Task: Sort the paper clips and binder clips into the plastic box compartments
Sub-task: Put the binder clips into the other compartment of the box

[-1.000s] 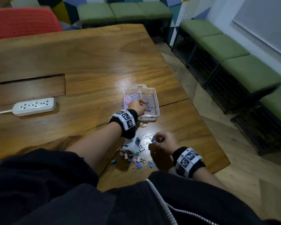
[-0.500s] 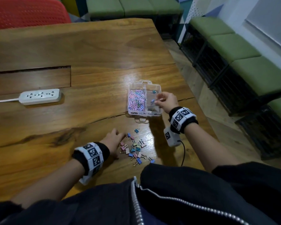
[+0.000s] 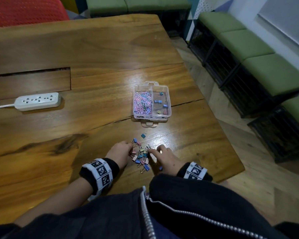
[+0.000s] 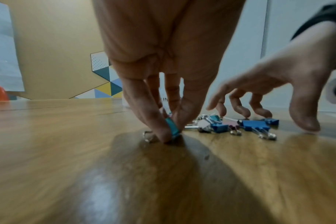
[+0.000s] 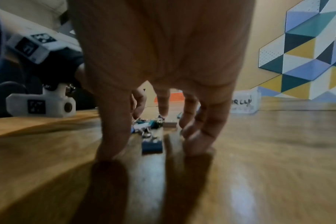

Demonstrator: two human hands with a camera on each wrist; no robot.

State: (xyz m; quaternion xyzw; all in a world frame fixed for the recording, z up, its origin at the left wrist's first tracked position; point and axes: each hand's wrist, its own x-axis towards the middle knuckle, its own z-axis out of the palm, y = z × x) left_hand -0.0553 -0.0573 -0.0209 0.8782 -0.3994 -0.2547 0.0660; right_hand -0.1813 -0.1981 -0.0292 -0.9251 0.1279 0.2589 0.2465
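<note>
The clear plastic box lies on the table, with pastel paper clips in its left compartment and a few binder clips in its right. A pile of coloured binder clips sits near the front edge, and one blue clip lies apart. My left hand is at the pile's left and pinches a teal binder clip between thumb and finger on the wood. My right hand is on the pile's right. Its spread fingertips straddle a blue binder clip without gripping it.
A white power strip lies at the left of the wooden table, beside a recessed cable slot. The table's right edge drops to the floor. A red chair and green benches stand beyond.
My right hand has come back from the box's right compartment to the pile, no longer holding its clip. The left hand stayed at the pile and closed its fingers on a teal clip.
</note>
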